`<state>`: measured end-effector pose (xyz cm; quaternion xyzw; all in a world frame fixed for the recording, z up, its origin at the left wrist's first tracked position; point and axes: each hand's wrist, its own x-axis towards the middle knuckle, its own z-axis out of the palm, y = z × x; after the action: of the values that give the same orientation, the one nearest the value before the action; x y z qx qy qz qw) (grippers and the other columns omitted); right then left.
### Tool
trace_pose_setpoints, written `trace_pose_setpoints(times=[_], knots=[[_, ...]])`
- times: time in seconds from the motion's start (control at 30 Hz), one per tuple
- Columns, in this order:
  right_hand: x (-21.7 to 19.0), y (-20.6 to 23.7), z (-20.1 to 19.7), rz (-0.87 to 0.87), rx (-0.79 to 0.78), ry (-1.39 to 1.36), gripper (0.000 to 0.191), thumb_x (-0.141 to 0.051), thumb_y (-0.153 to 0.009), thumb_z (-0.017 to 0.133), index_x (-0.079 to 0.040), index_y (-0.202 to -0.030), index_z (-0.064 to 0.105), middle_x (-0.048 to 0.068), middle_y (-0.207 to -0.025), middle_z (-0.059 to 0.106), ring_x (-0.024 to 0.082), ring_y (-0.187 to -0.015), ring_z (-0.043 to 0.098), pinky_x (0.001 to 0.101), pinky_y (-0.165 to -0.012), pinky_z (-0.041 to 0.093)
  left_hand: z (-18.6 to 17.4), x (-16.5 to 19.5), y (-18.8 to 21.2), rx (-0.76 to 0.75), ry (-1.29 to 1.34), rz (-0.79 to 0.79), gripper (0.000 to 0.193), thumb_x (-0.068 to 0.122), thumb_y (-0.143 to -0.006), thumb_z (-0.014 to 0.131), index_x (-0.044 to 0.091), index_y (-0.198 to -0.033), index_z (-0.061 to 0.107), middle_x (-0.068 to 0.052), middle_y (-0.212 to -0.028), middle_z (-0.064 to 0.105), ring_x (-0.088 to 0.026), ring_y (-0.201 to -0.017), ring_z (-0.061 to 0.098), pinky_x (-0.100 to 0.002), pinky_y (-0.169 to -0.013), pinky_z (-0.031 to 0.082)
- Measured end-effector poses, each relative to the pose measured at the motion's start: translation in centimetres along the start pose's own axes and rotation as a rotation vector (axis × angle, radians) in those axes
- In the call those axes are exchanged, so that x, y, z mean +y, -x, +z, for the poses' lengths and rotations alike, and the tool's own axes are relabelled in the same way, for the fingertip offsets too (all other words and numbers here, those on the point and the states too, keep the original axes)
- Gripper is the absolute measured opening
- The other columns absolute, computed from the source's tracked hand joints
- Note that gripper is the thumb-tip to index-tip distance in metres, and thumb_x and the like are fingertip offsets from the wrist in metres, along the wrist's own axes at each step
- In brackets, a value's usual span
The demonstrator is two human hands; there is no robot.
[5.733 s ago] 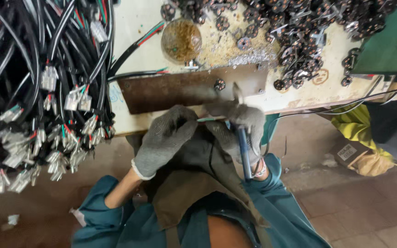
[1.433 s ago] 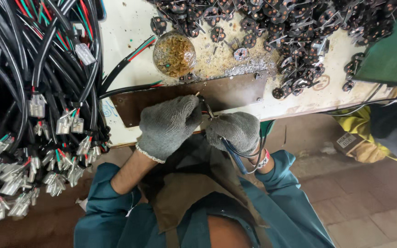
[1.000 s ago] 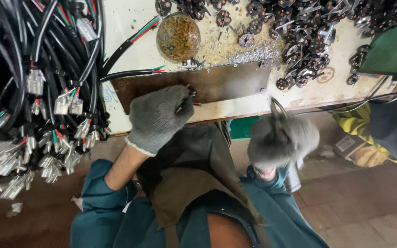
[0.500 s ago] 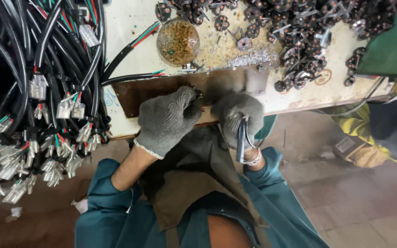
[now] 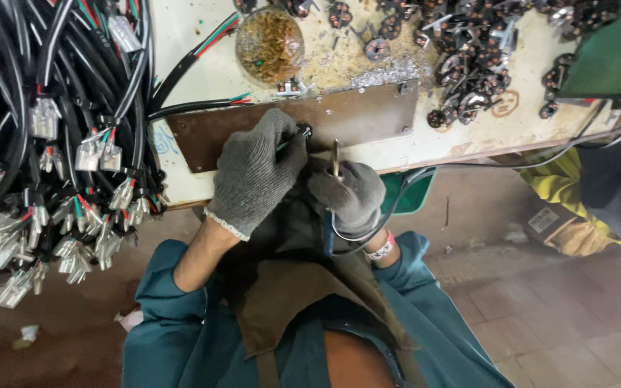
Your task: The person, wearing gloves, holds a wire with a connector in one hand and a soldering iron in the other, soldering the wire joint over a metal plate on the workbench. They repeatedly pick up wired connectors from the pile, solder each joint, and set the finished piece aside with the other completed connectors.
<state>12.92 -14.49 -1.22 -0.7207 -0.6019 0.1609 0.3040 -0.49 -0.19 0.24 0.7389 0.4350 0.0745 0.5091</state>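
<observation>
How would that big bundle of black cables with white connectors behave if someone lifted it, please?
The cable bundle would probably flop and sag, since its strands already drape loosely. It likely feels heavy, being so dense, and the many white connectors could snag.

Pale, scuffed workbench top [image 5: 203,43] across twelve o'clock, stained and strewn with metal filings. Brown metal plate [image 5: 368,118] fixed flat along its near edge. Round amber-crusted dish [image 5: 269,44] at twelve, just beyond the plate. Heap of small dark round metal parts [image 5: 479,50] at one to two o'clock on the bench. Green panel [image 5: 612,47] at two o'clock, over the bench corner. Thick hanging bundle of black cables [image 5: 30,86] with white connectors [image 5: 44,118] filling nine to eleven o'clock. Bare reddish-brown floor [image 5: 37,338] at eight; paved floor tiles [image 5: 576,323] at four. Green bin [image 5: 415,194] under the bench edge, near centre. Even, shadowless light.
</observation>
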Motion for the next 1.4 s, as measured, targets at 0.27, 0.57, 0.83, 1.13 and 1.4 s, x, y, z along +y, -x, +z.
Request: trace_pose_setpoints(times=[0.27,0.57,0.83,1.13,1.4], knots=[[0.6,0.1,-1.2,0.119,-0.016,-0.133,0.018,-0.014,-0.085,0.077,-0.019,-0.102,0.075,0.001,-0.097,0.075,0.024,-0.08,0.073,0.0378,-0.07,0.058,0.0,2.2,1.3,0.09,-0.138,0.013,0.022,0.024,-0.098,0.074,0.008,-0.105,0.061,-0.014,-0.083,0.07,-0.037,-0.074,0.07,-0.049,-0.064,0.052],[0.2,-2.4,-2.6,0.146,-0.427,0.084,0.043,-0.022,-0.069,0.08,-0.023,-0.112,0.078,0.007,-0.088,0.072,0.032,-0.074,0.068,0.0421,-0.059,0.052,-2.7,0.3,2.1,-0.137,0.197,0.185,0.017,0.008,-0.099,0.067,0.007,-0.116,0.066,-0.015,-0.109,0.071,-0.035,-0.1,0.07,-0.043,-0.084,0.055],[-1.0,-2.0,-1.8,0.264,0.118,-0.288,0.041,-0.003,-0.077,0.088,-0.001,-0.108,0.062,0.009,-0.105,0.072,0.021,-0.102,0.064,0.0374,-0.103,0.045,-1.7,-0.2,2.9,-0.072,0.151,0.188,0.014,0.007,-0.093,0.072,0.002,-0.105,0.068,-0.015,-0.094,0.066,-0.029,-0.075,0.065,-0.039,-0.069,0.051],[1.2,-1.2,-1.7,0.304,-0.061,-0.309,0.038,-0.008,-0.074,0.088,-0.007,-0.106,0.069,0.006,-0.103,0.074,0.025,-0.101,0.067,0.0399,-0.103,0.045,-0.2,0.1,2.3,0.007,0.352,0.017,0.008,0.006,-0.095,0.073,0.002,-0.101,0.07,-0.012,-0.087,0.07,-0.021,-0.072,0.071,-0.033,-0.068,0.053],[0.4,-1.6,-1.7,0.406,0.066,-0.439,0.032,0.004,-0.079,0.083,-0.005,-0.105,0.066,0.008,-0.101,0.073,0.025,-0.096,0.07,0.0384,-0.097,0.051,0.6,-0.5,2.5,-0.015,0.382,0.038,0.013,0.007,-0.091,0.074,0.001,-0.102,0.072,-0.011,-0.095,0.075,-0.019,-0.081,0.075,-0.031,-0.073,0.057]])
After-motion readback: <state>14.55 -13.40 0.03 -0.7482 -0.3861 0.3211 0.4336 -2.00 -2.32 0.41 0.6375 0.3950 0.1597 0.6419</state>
